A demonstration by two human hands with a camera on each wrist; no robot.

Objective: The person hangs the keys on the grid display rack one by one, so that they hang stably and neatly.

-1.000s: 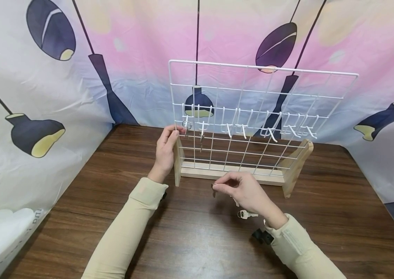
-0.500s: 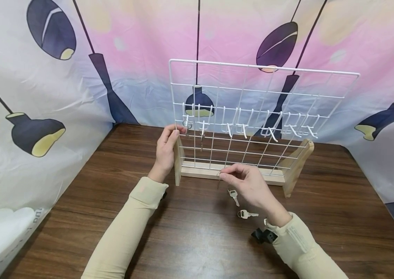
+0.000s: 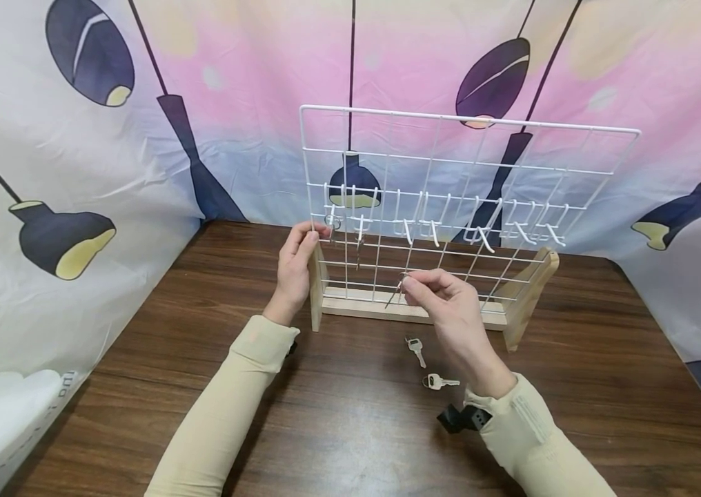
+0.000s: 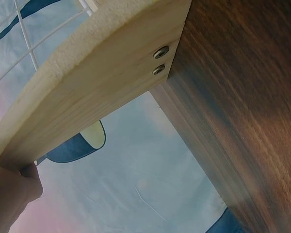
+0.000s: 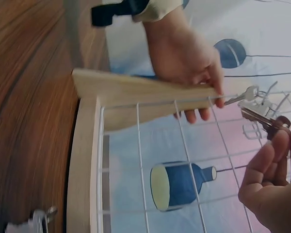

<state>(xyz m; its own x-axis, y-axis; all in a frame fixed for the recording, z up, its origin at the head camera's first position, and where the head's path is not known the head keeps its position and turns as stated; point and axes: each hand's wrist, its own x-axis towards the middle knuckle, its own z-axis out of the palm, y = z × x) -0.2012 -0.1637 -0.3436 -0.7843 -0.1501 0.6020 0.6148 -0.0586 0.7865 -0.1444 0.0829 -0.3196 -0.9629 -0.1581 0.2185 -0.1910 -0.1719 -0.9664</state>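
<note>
I find the right hand point(image 3: 455, 307), nearer than the left to the bare third hook point(image 3: 408, 233), pinching a metal key point(image 3: 393, 295) below it, slanting down-left, while the left hand point(image 3: 296, 261) grips the wooden side panel point(image 3: 316, 297)

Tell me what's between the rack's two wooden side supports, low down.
A pale wooden bar joins them, partly hidden behind the right hand; the head view shows it.

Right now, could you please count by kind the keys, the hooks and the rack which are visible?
Keys: 5 (2 on the table, 1 in the right hand, 2 hanging)
White hooks: 7
Rack: 1
Total in view: 13
</note>
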